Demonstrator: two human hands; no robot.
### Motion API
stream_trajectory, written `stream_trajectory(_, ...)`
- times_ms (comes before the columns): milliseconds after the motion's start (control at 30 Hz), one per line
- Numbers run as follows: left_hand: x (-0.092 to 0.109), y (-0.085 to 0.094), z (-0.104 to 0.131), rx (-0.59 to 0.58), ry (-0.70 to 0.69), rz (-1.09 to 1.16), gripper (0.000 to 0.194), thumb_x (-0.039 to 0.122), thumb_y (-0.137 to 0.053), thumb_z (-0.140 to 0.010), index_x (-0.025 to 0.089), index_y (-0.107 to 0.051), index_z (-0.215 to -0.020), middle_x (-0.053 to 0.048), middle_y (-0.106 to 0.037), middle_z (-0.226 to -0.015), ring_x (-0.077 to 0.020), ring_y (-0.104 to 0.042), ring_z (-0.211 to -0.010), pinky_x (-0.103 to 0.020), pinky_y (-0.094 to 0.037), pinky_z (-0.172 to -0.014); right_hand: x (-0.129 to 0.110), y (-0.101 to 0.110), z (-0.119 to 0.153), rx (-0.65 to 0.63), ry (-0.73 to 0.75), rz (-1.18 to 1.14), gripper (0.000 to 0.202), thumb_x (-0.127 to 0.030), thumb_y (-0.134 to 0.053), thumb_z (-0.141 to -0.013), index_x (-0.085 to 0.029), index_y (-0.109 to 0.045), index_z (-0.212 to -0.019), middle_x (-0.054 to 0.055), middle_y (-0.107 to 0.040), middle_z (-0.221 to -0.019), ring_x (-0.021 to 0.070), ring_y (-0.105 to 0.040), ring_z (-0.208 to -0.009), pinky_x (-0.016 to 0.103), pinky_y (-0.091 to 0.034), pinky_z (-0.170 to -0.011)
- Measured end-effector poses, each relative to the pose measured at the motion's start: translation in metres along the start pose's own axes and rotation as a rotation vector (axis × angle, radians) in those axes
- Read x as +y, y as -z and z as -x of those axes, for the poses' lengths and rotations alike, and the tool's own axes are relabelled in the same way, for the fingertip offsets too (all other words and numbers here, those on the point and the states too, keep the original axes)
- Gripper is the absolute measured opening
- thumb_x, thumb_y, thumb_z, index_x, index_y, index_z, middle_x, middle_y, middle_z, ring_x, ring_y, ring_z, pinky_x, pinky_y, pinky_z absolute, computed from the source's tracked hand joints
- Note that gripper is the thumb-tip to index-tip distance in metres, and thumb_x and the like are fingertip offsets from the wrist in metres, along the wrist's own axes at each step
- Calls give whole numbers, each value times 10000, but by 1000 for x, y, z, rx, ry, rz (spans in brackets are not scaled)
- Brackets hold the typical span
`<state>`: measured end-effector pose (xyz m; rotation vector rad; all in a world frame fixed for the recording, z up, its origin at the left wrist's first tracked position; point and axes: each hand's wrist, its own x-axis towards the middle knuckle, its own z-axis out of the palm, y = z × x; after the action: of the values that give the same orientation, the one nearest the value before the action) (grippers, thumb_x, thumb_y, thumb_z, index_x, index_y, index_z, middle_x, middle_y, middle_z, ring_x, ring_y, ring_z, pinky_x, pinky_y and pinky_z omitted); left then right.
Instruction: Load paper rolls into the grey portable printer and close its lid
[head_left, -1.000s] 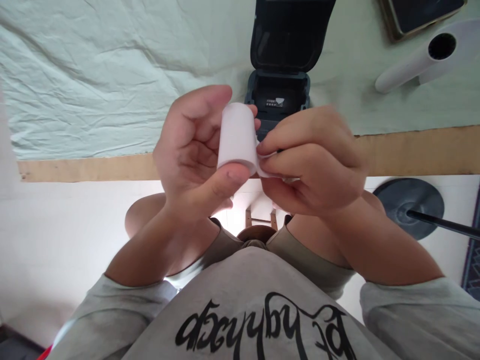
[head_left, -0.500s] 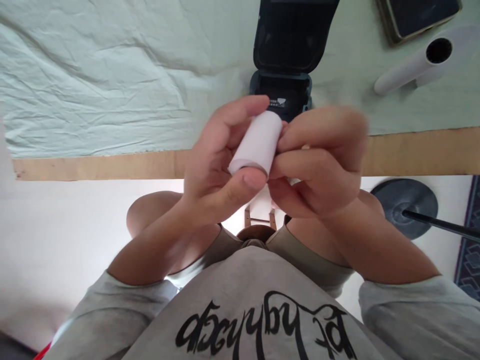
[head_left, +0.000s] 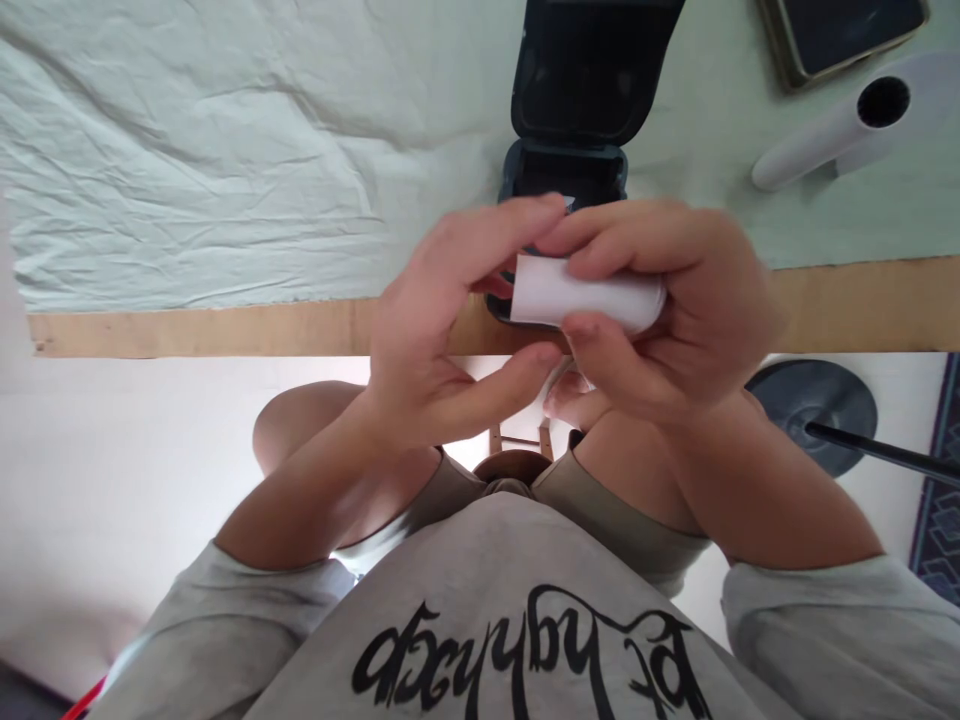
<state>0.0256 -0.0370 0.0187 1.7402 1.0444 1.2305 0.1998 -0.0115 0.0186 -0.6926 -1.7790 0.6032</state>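
Your right hand [head_left: 697,300] is holding a roll [head_left: 551,290] before a box [head_left: 585,110].
On the cloth [head_left: 225,150], right of the box, another roll [head_left: 817,145] is resting, a device [head_left: 855,25] lying behind it; on the floor [head_left: 150,450] rightward, a disc [head_left: 795,390] is sitting.

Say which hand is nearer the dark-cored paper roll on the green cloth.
Right. The right hand, holding a shorter white roll, is below-left of the dark-cored paper roll in the picture; the left hand is farther left. Neither touches it.
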Motion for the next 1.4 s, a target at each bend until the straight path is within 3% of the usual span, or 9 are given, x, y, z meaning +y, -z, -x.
stream_trajectory(100, -1, -1, -2, 20, -140, -67, 412, 425, -748, -885, 389, -622, -1275, 25, -713, -1237, -264, -710, -1093, -444, -603, -954, 3, -2, -2, 26, -30, 88, 71, -297, -534, -870, -302, -544, -940, 13, -718, -911, 199, -713, -895, 365, -597, -768)
stream_trajectory(167, -1, -3, -2, 69, -92, -82, 362, 371, -747, -894, 369, -654, -1244, 8, -737, -1201, -255, -732, -1019, -437, -622, -909, 4, -2, -2, 29, -38, 126, 68, -307, -501, -888, -297, -534, -946, 25, -707, -920, 205, -702, -922, 386, -589, -797)
stream_trajectory(300, 0, -5, -1, 115, -17, -64, 268, 404, -746, -899, 320, -709, -1151, -5, -765, -1084, -229, -749, -876, -406, -640, -805, 8, 0, -2, 17, 34, 91, 122, -274, -555, -857, -285, -571, -978, 22, -703, -936, 206, -676, -945, 405, -571, -833)
stream_trajectory(467, -5, -3, -2, 154, 3, -103, 254, 461, -732, -900, 365, -704, -1134, 27, -760, -980, -196, -748, -794, -360, -636, -709, 15, 3, -2, 2, 34, 118, 171, -255, -583, -839, -280, -575, -1008, 13, -684, -952, 204, -666, -947, 402, -583, -786)
stream_trajectory(767, -23, 2, -6, 42, -287, -397, 305, 388, -562, -1012, 348, -537, -1314, 15, -705, -1204, -219, -705, -1062, -416, -608, -905, 18, 6, -1, -47, 20, 91, 146, -239, -630, -848, -286, -591, -981, 0, -679, -940, 191, -673, -900, 394, -610, -783)
stream_trajectory(933, -31, 7, -8, 71, -159, -354, 470, 563, -543, -964, 365, -473, -1385, -32, -609, -1290, -262, -614, -1190, -461, -562, -970, 32, 18, -5, 21, -18, 117, 169, -322, -712, -817, -266, -580, -907, -2, -655, -924, 198, -657, -913, 398, -589, -773)
stream_trajectory(1100, -37, 14, -10, -111, -144, -470, 592, 589, -605, -906, 271, -458, -1383, -132, -514, -1360, -341, -524, -1308, -529, -524, -1030, 44, 26, -17, 144, -139, 137, 101, -311, -698, -861, -274, -614, -901, -6, -592, -887, 156, -629, -928, 347, -563, -850)
stream_trajectory(1267, -44, 17, -5, -256, -197, -531, 730, 528, -697, -870, 191, -387, -1439, -203, -432, -1450, -333, -513, -1350, -532, -494, -1105, 41, 21, -23, 61, -241, 211, 87, -366, -651, -898, -300, -598, -919, -4, -599, -967, 192, -640, -1006, 375, -575, -855)
stream_trajectory(1400, -48, 19, -3, -263, -183, -525, 679, 523, -699, -894, 239, -387, -1426, -176, -399, -1511, -320, -506, -1384, -516, -504, -1115, 42, 18, -24, -56, -218, 328, 114, -277, -681, -856, -319, -591, -912, -16, -669, -981, 203, -642, -941, 397, -562, -831)
